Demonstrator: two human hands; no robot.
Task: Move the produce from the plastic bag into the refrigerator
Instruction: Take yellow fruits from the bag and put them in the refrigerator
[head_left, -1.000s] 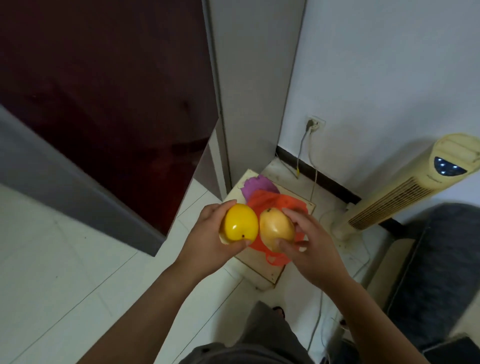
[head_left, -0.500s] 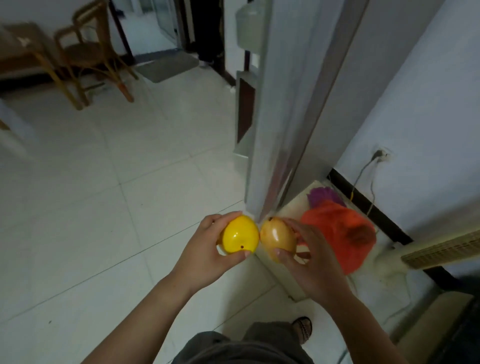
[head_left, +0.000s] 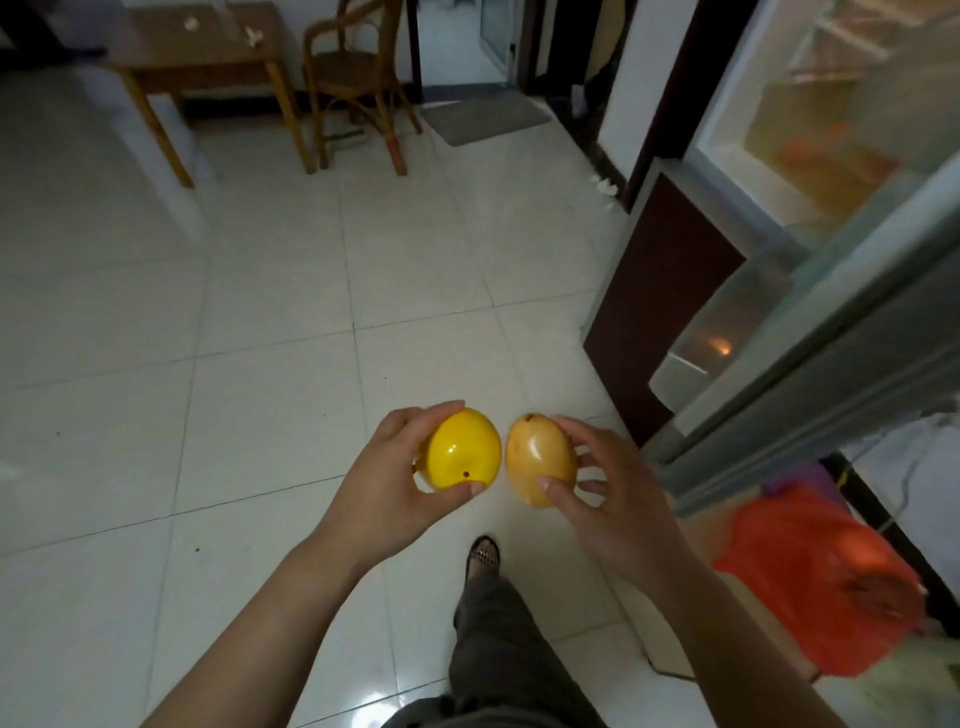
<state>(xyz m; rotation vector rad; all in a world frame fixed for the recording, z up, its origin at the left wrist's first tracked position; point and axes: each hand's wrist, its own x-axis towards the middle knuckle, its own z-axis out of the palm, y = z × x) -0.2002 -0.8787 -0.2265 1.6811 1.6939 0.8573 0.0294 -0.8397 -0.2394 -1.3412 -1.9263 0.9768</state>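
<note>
My left hand (head_left: 387, 483) grips a bright yellow round fruit (head_left: 462, 449) with a small dark spot. Beside it, my right hand (head_left: 613, 493) holds a duller orange-yellow mango (head_left: 537, 457); the two fruits almost touch at chest height over the tiled floor. The red plastic bag (head_left: 810, 587) lies low at the right with something orange inside. The refrigerator (head_left: 779, 291) stands open at the right, its lit interior shelves (head_left: 821, 150) and a clear drawer (head_left: 722, 332) visible above and right of my hands.
The dark red refrigerator door panel (head_left: 654, 306) juts out ahead of my right hand. A wooden table (head_left: 208, 57) and wooden chair (head_left: 358, 78) stand at the far side. A grey doormat (head_left: 483, 117) lies by a doorway. My leg and sandalled foot (head_left: 483, 556) are below.
My view has swung left and away from the wall, bringing the open refrigerator interior and the room into sight. The bag has shifted to the lower right. Both hands still hold their fruits.
</note>
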